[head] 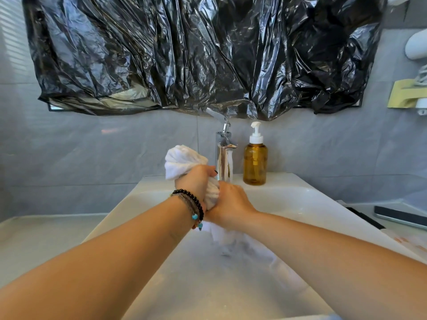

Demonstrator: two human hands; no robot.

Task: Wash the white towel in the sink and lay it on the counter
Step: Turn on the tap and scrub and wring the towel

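The white towel (pixel 182 159) is bunched into a thick roll above the white sink (pixel 288 199). My left hand (pixel 196 181), with beaded bracelets on its wrist, grips the roll near its upper end, which bulges out above the fist. Just below, my right hand (pixel 230 204) grips the middle of the roll. The towel's wet lower end hangs beneath both hands over the basin, and water runs off it. The grey counter (pixel 41 241) lies to the left of the sink.
A chrome faucet (pixel 223 155) stands behind the hands at the sink's back rim. Beside it is an amber pump bottle (pixel 255 162). A black plastic sheet (pixel 196 51) covers the mirror above. A dark flat object (pixel 399 217) lies on the right counter.
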